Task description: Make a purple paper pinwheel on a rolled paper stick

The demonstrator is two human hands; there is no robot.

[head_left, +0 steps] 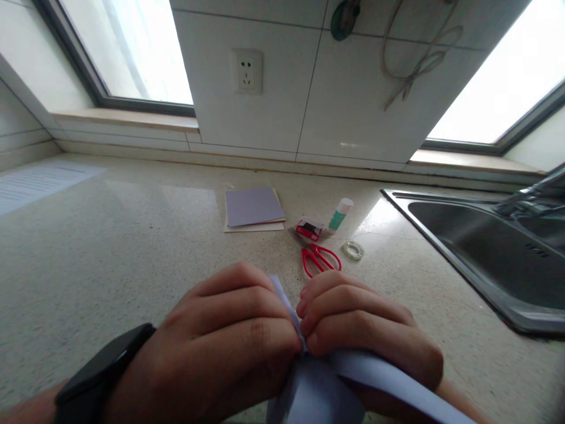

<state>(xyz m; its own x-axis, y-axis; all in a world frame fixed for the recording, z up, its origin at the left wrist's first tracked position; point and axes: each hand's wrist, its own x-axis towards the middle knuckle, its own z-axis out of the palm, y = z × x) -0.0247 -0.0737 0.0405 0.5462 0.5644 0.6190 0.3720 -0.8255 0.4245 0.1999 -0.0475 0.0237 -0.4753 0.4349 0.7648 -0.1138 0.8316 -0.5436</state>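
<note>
Hands: left hand point(229, 335) curled, pinching lilac paper point(318, 388) | right hand point(357, 327) curled, pinching same sheet

Tiled wall point(353, 94) (bright windows point(132, 47))

Both hands point(304, 335) pinching lilac paper point(318, 388)

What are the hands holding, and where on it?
Both the left hand and right hand pinch a pale lilac paper sheet along its upper folded edge.
</note>
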